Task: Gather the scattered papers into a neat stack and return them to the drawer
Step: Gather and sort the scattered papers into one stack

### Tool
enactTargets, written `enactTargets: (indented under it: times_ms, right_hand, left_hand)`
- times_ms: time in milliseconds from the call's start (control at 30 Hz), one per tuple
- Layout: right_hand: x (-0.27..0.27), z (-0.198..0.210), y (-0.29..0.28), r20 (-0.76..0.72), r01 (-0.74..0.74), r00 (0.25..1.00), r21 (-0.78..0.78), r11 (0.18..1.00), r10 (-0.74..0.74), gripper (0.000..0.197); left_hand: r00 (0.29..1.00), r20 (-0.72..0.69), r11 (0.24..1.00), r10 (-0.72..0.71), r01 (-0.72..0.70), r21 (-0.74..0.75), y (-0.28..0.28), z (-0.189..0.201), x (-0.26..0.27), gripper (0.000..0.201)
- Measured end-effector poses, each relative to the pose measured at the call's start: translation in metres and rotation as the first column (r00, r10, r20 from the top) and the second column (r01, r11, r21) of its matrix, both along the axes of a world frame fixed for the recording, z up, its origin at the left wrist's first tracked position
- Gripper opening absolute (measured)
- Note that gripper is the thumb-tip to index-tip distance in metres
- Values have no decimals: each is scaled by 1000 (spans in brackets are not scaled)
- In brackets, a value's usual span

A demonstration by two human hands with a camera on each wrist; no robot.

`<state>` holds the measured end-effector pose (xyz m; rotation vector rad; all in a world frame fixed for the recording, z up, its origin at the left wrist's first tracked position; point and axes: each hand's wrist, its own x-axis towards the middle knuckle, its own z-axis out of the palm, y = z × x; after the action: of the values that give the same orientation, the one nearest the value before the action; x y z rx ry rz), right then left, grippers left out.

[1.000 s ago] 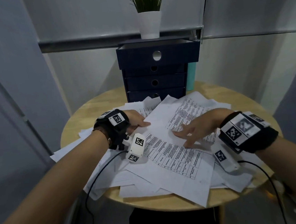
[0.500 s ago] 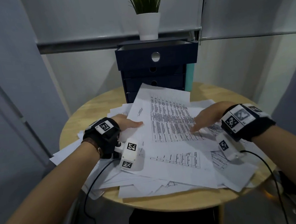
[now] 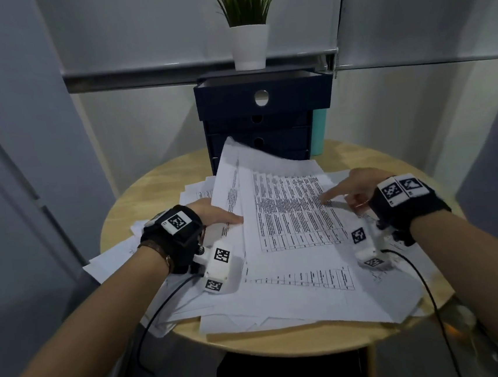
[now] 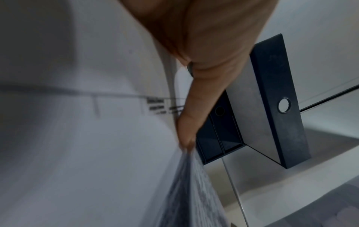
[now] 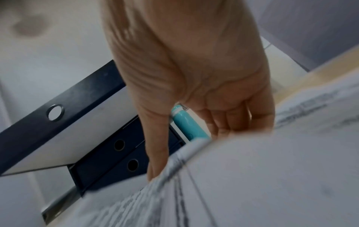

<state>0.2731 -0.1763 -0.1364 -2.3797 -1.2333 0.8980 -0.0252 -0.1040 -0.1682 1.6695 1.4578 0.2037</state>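
Observation:
Printed white papers lie in a loose pile on the round wooden table. My left hand pinches the left edge of the top sheets, thumb on top. My right hand pinches their right edge, thumb on the print and fingers behind. The sheets' far end is raised and leans against the dark blue drawer unit. Its top drawer stands pulled out, also showing in the wrist views.
A potted plant stands on top of the drawer unit. A teal bottle sits just right of it. More sheets stick out over the table's left edge and front. Sensor cables hang off the table front.
The top printed sheets turned from slanted to square with me. Both hands moved out to their side edges, and the far end rose against the drawer unit.

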Motion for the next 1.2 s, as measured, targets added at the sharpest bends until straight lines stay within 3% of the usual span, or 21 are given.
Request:
enactTargets:
  times_ms: [100,167,267,300,500,567,667,767,933,1067,1133,1200]
  right_hand:
    - [-5,-6,4,27,44,999,64,997,-46,98]
    - [-15,-3,-2,73,43,996,94,995,-50,73]
    - [-13,-6,0,115,74,988,203,976,-99,48]
    - [-9,-7,2,100,74,990,239,968,-100,43]
    - [6,-5,-1,76,82,992,176,981,-97,30]
    - [6,-6,-4,-22,106,994,148,983,-104,25]
    - [9,-9,-8,-273,133,955,36,990,-119,53]
    - [18,-23,-3,-364,148,924,61,987,-116,72]
    - [-7,-14,-9,-434,50,901,99,994,-2,41]
    - [16,-25,3,-495,46,869,110,993,15,103]
    - [19,-27,0,-518,45,855,120,992,24,102]
    - [10,-18,-9,-528,50,848,157,986,41,76]
  left_hand:
    - [999,24,999,39,-40,34,-3,3,6,57]
    - [999,33,998,43,-45,38,-1,3,7,58]
    - [996,57,998,65,-66,12,2,0,3,101]
    - [995,54,996,87,-88,15,2,-1,3,105]
    - [982,65,983,175,-178,40,7,-4,-3,80]
    - [979,88,983,182,-185,24,5,-2,-4,82]
    - [976,108,981,190,-194,29,10,-6,-5,105]
    - [967,108,967,231,-240,84,10,-7,-1,86]
    - [943,143,950,300,-308,40,8,-4,11,86]
    - [934,180,938,309,-331,103,10,-3,14,66]
    - [931,203,936,304,-331,117,10,-1,13,54]
    - [934,234,953,270,-294,75,14,-4,14,49]
